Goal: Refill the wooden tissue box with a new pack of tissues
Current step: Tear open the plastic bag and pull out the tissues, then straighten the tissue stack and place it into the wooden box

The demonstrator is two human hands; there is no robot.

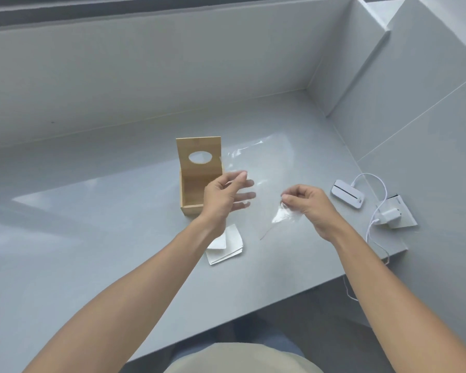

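Note:
The wooden tissue box [197,181] stands on the grey counter with its lid, which has an oval hole, raised upright. I cannot see into it. A clear plastic wrapper [256,162] is stretched between my hands. My left hand [226,196] holds its left edge, just right of the box, fingers partly spread. My right hand [306,204] pinches the wrapper's crumpled lower corner between thumb and fingertips. A small stack of white folded tissues [230,247] lies flat on the counter, partly under my left forearm.
A white device [347,193] with a cable and a white plug adapter [389,214] on a wall-plate-like panel lie at the counter's right end. Grey tiled walls close in at the back and right. The counter's front edge [253,313] runs diagonally before me.

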